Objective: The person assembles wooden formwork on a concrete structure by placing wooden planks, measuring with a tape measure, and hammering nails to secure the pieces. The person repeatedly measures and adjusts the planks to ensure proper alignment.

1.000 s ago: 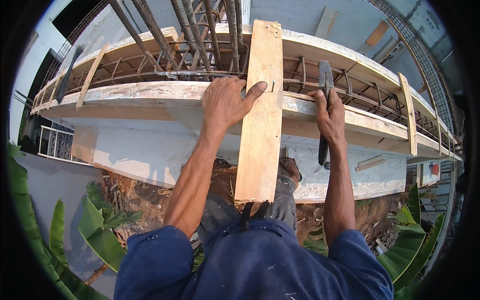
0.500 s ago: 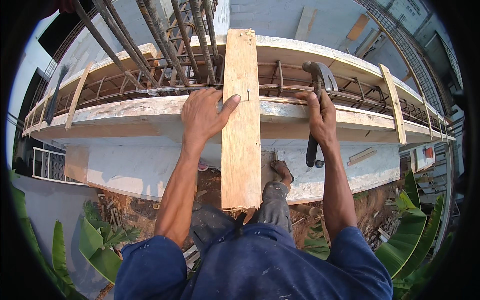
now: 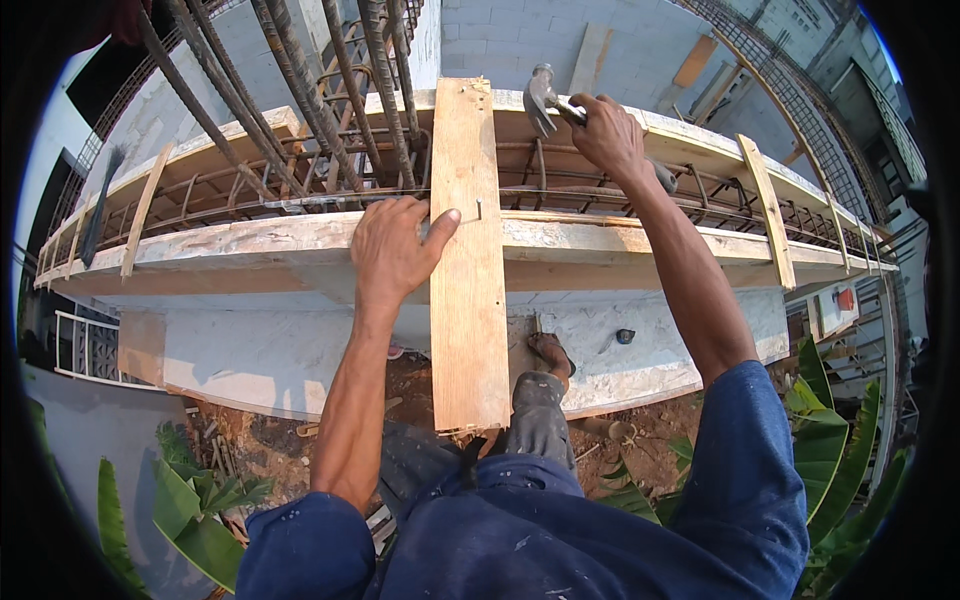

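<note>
Left hand [image 3: 393, 250] spread, thumb laid over the left side of the plank [image 3: 468, 330], fingers across the formwork's [image 3: 620, 240] near edge. Right hand [image 3: 608, 140] wraps the hammer [image 3: 543, 103], its head up by the far edge! A nail [image 3: 480, 209] stands in the plank, which spans both edges. Steel bars [image 3: 375, 90] rise left, grey block wall [image 3: 510, 40] beyond, green leaves [image 3: 190, 510] below.
</note>
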`<state>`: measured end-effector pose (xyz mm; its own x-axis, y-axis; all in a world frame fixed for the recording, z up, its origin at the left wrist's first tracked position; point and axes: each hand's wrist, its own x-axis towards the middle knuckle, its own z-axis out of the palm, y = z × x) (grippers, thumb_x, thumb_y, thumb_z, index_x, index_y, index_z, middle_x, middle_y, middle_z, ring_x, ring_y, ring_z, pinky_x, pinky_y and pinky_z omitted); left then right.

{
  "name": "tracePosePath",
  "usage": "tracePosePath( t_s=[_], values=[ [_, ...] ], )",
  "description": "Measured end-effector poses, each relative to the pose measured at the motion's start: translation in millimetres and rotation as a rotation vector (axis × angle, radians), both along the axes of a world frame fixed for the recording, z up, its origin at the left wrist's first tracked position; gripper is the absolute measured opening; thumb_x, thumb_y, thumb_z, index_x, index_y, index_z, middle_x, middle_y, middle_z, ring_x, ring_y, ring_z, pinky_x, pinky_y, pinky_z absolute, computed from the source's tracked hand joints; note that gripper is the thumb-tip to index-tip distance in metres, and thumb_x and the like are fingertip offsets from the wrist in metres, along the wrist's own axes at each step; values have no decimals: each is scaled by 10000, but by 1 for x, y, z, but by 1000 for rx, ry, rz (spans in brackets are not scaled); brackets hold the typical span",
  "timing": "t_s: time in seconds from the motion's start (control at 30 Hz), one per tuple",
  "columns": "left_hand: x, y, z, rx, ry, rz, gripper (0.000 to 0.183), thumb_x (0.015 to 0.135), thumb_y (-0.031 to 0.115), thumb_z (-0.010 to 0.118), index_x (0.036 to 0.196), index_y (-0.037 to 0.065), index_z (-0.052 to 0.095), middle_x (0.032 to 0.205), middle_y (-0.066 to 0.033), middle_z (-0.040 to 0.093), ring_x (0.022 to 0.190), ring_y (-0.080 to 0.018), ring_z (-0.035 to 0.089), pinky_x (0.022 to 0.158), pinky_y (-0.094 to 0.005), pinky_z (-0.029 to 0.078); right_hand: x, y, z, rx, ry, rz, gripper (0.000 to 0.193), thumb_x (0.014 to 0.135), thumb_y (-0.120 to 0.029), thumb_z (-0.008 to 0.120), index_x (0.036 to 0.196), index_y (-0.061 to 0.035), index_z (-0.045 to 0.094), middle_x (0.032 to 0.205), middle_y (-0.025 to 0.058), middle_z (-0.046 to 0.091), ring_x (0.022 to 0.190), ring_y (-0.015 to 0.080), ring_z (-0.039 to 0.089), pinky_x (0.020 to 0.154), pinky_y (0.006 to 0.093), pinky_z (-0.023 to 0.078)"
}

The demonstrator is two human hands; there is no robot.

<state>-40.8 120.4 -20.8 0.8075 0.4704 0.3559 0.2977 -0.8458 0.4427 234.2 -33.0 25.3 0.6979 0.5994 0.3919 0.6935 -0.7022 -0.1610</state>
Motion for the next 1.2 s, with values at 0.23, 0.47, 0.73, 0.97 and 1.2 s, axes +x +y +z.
tracePosePath(
  t_s=[0.23,0.47,0.73,0.97,1.2],
  values=[
    [-1,0,-8,11,5,32,575,923,558,534,1020,33,747,1007,-153,700,1005,-335,612,932,-429,446,37,35,-25,-197,5,82,361,965,-355,509,1226,-140,633,1034,198,685,941,374,680,790,487,534],
    [0,0,-7,-39,-25,-5,546,945,514,509,931,24,751,818,-123,646,878,-287,606,895,-413,435,52,34,-35,-153,0,61,397,940,-224,496,1322,-196,598,1049,177,698,920,380,672,826,484,517],
    [-2,0,-10,-16,-21,-10,565,947,545,503,965,35,745,845,-117,654,902,-295,605,894,-420,441,64,33,-40,-106,45,77,347,922,-323,558,1127,-53,626,986,250,693,951,431,657,827,507,510],
    [-6,0,-7,92,58,-58,602,891,604,559,1035,44,727,962,-116,659,972,-315,596,910,-429,442,48,32,-32,-98,59,68,395,931,-364,569,1103,-20,658,961,242,705,902,413,685,801,489,536],
    [-4,-3,0,-16,49,-77,504,883,503,624,1033,30,710,950,-111,635,947,-307,566,883,-418,418,39,31,-36,-4,32,88,354,935,-443,570,1082,-151,707,1073,137,692,984,338,686,809,446,558]
  ],
)
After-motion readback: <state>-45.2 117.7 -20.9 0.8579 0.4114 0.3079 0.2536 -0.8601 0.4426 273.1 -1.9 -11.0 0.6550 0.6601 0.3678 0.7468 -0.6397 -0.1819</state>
